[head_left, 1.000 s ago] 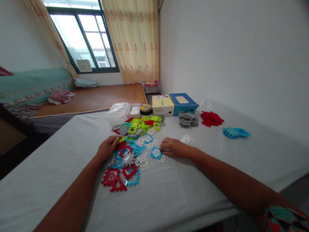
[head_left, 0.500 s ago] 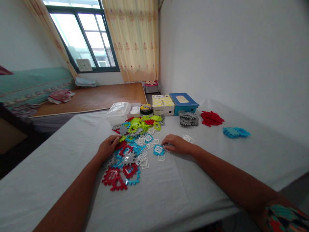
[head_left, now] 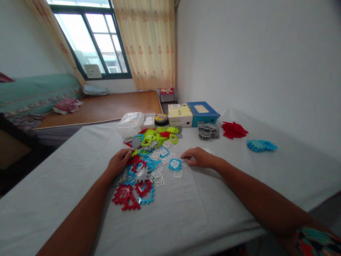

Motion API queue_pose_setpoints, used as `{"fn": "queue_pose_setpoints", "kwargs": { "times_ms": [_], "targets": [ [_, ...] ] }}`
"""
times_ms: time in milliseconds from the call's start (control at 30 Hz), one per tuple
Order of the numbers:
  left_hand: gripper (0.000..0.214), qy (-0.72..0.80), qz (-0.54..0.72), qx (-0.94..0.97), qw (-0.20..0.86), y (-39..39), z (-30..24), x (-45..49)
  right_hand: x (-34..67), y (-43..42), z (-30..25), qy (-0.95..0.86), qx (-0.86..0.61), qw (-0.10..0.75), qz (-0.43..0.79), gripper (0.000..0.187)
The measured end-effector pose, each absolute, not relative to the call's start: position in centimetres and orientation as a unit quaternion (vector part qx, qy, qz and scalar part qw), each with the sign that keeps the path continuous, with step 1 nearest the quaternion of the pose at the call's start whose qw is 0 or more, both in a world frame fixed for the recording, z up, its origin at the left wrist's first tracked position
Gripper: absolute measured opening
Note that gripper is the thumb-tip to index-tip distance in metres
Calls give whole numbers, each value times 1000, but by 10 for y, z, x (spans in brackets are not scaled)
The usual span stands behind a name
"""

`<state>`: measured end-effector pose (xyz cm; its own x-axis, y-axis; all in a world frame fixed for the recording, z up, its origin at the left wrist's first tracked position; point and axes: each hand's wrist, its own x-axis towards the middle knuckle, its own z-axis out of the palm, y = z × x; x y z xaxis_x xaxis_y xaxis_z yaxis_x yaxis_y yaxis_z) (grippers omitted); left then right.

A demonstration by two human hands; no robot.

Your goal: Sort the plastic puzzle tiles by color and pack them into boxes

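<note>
Curving over a white grid (head_left: 184, 164), right hand (head_left: 198, 157), with left hand (head_left: 119, 163) at the coloured pile (head_left: 142, 173), both grips unclear.

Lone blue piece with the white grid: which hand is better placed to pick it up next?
The right hand, probably: it is just beside the blue piece, while the left hand rests at the left edge of the mixed heap.

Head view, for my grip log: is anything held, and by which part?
Cannot tell: the right hand is at a white grid piece; left hand shows no clear hold.
</note>
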<state>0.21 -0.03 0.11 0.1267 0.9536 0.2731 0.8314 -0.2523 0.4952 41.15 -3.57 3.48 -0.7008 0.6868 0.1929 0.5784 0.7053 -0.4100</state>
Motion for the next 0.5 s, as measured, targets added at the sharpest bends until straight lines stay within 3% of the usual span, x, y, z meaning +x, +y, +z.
{"fn": "queue_pose_setpoints", "kwargs": {
  "times_ms": [200,400,500],
  "targets": [
    [54,605,272,740,110,0,2,2,430,-23,39,-887,-391,211,124,24],
    [54,603,279,739,108,0,2,3,478,-8,49,-887,-405,133,179,15],
    [55,604,278,738,112,0,1,2,473,-10,47,-891,-400,167,131,20]
  ]
}}
